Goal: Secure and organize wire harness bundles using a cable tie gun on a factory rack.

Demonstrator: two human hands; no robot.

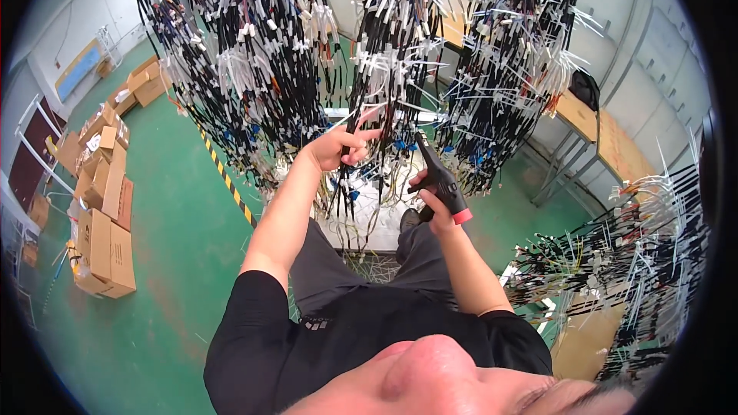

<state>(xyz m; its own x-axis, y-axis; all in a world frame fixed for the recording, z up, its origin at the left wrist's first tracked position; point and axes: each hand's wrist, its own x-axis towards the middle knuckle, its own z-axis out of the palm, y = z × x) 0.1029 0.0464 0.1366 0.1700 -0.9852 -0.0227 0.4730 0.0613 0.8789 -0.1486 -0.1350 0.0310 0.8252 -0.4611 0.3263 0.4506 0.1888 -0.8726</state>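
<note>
Several thick bundles of black wire harnesses hang in front of me, with white connectors and pale cable ties sticking out. My left hand (342, 147) is at the lower part of the middle wire harness (388, 69), its lower fingers curled around a black strand and its upper fingers reaching across to the right. My right hand (435, 198) grips a black cable tie gun (442, 178) with a red end cap. The gun's narrow nose points up and away, close to the middle bundle's right side. Whether the nose touches a tie I cannot tell.
Below the bundles is a white platform (338, 232) littered with wire ends and tie scraps. Cardboard boxes (108, 250) line the left side, past a yellow-black floor stripe (219, 161). Wooden tables (621, 146) stand at the right, and more harnesses (584, 253) hang at lower right.
</note>
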